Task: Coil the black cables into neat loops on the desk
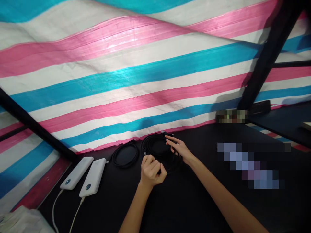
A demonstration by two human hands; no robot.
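Note:
On the black table lies a bundle of coiled black cables (pixel 152 138) with small connector ends showing, near the striped sheet. My left hand (pixel 152 170) is closed in a fist at the near left side of this bundle. Its curled fingers hide whatever they hold, if anything. My right hand (pixel 181 149) reaches over the bundle's right side, fingers stretched out and somewhat apart; whether they touch the cable is hard to tell. To the left of the bundle lies a separate coiled black cable (pixel 115 159).
Two white power banks (pixel 92 178) lie at the left, with white cables running toward me. A striped plastic sheet (pixel 145 81) hangs behind the table (pixel 189 200). Black frame posts (pixel 257 64) stand at both sides. Blurred-out items lie at the right. White crumpled material (pixel 23 221) sits lower left.

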